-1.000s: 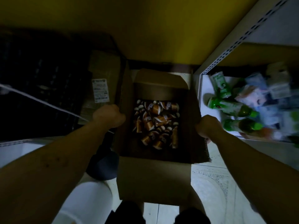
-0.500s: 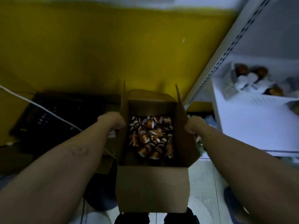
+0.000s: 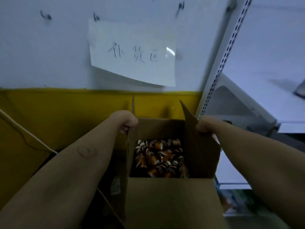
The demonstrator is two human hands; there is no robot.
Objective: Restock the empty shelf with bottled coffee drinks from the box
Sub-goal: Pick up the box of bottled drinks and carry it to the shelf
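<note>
Bottled coffee drinks [image 3: 159,158] piled in open box [image 3: 171,207], both hands gripping sides

White shelf [image 3: 264,96] at right, dark blurred item [image 3: 299,91] at its far edge. Beneath, lower shelf [image 3: 239,216]: colourful packs [image 3: 237,202], too blurred to name.

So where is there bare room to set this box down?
The white shelf right of the perforated upright is bare, up to a dark object far right. Crowded: the box, bottles covering its bottom, and the packages on the shelf below.
</note>
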